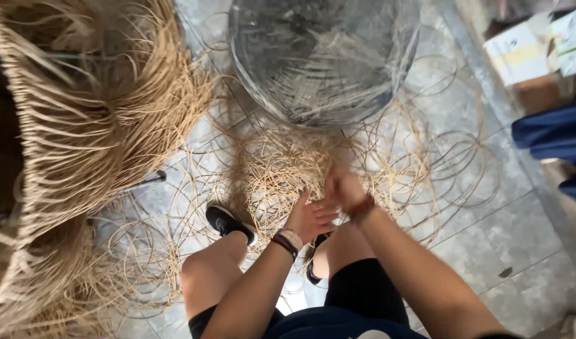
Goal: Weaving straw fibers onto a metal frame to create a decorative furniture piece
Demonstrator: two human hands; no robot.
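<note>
My left hand (310,216) and my right hand (344,188) meet in front of my knees, over a tangle of thin tan rattan strands (282,169) on the floor. Both hands are blurred; their fingers look curled around strands, though the grip itself is unclear. A woven band sits on my left wrist and a dark one on my right. A round wire frame (322,59) stands just beyond the tangle.
Big bundles of tan rattan (93,107) fill the left side. Loose loops (439,157) of strand spread over the grey tiled floor (501,232). My black shoe (225,221) rests among them. Cardboard boxes (520,50) and blue cloth (555,135) are at right.
</note>
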